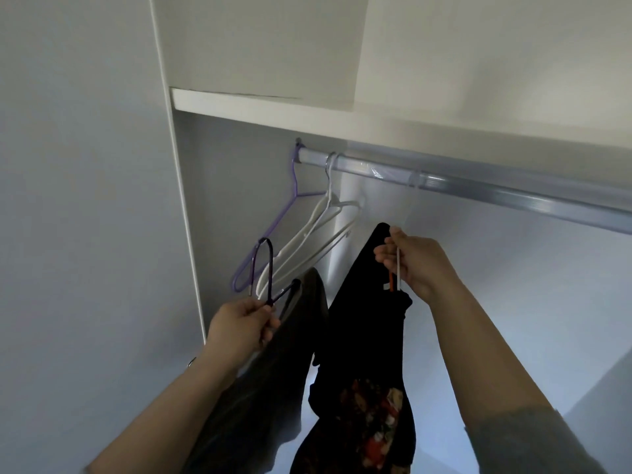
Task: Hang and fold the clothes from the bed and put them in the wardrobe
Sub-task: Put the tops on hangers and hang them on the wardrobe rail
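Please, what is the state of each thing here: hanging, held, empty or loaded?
Purple hanger: on rail, empty.
White hangers: on rail, empty.
Grey garment: on dark hanger, off rail.
Black garment: hangs from right hand.
Left hand: grips dark hanger.
Right hand: grips hanger wires.

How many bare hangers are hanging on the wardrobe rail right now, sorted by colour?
Purple hanger: 1
White hangers: 2, as far as I can tell, because they overlap
Total on the rail: 3

Home wardrobe: rail [478, 189], hangers [318, 230], shelf [260, 104].
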{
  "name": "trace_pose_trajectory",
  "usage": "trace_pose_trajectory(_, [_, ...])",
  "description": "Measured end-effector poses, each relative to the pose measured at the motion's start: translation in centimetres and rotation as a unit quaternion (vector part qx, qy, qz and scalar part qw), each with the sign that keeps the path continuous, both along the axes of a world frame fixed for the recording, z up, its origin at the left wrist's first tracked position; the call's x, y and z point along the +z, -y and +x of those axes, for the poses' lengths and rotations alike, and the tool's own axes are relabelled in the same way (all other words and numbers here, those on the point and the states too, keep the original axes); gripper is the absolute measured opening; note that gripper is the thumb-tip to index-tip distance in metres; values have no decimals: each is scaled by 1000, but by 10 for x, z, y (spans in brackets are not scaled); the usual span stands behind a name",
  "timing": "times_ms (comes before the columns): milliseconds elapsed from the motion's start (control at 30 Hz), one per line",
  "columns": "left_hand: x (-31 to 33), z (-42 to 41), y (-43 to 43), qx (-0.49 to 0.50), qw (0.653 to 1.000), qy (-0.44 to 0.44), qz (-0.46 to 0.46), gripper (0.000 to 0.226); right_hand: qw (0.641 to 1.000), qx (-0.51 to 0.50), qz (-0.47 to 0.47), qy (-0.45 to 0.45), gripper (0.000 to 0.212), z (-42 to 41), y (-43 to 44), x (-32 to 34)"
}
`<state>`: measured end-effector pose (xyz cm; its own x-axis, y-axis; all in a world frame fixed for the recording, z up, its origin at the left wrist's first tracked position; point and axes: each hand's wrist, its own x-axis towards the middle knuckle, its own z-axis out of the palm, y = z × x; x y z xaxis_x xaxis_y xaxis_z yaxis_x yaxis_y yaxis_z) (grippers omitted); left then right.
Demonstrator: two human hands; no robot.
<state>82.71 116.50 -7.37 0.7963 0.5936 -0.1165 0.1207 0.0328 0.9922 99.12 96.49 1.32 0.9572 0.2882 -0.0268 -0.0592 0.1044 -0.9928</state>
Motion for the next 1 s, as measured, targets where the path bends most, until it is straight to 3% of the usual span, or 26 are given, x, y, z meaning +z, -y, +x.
trace_pose_trajectory(467, [12,0,4,28,999,-3,31,19,998,-24,-35,47,34,46,-24,33])
trace_pose_trajectory(767, [20,-2,5,20,999,-14,31,18,989,-42,-138,23,29,61,-32,0])
trace_pose_trajectory(1000, [21,-1,1,25,999,-14,22,17,990,-4,-138,10,23,57,-37,0])
